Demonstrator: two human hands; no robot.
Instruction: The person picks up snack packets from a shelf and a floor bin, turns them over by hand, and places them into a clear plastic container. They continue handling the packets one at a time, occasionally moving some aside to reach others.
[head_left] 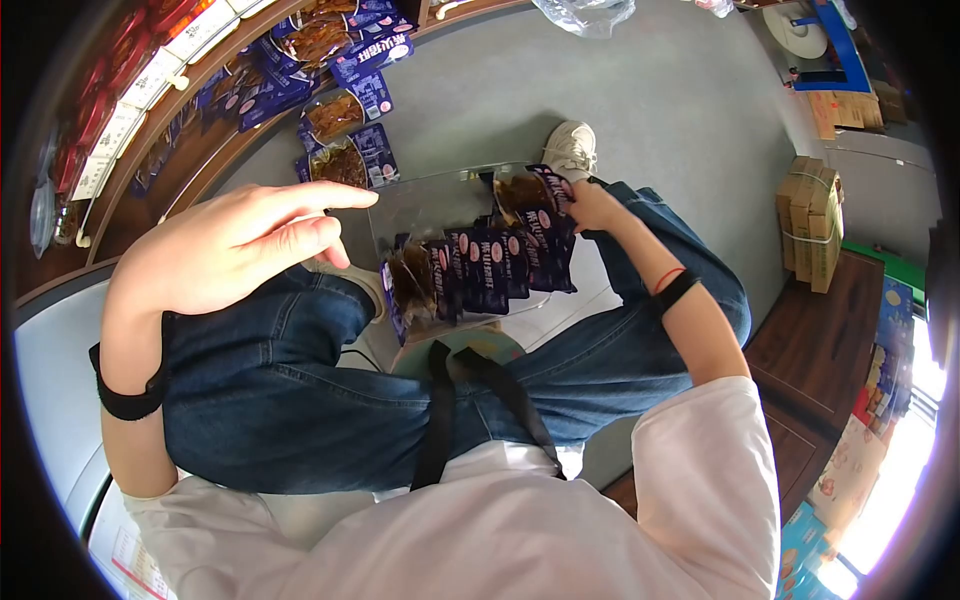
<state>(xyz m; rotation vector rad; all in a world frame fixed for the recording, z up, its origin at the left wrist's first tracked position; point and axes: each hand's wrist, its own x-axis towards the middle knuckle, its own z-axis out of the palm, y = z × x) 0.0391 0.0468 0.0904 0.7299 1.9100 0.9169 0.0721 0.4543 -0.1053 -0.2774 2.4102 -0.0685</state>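
1. floor (690, 110), grey, spreads out beyond both hands.
2. wooden shelf (120, 220) runs to the left of the left hand and beyond it, loaded with purple packets.
3. clear bin (425, 205) sits between the two hands.
4. bundle of cartons (810, 220) stands well off to the right of the right hand.
5. row of dark purple packets (485, 265) leans inside the bin, also between the hands.
6. left hand (240, 240) is half open, forefinger stretched out, other fingers curling, nothing in its grasp; its fingertip is near the bin's corner.
7. right hand (597, 207) curls its fingers at the edge of the end packet (522, 193); how firmly, i cannot tell.
8. black wristband (677, 290) circles the arm behind the right hand.
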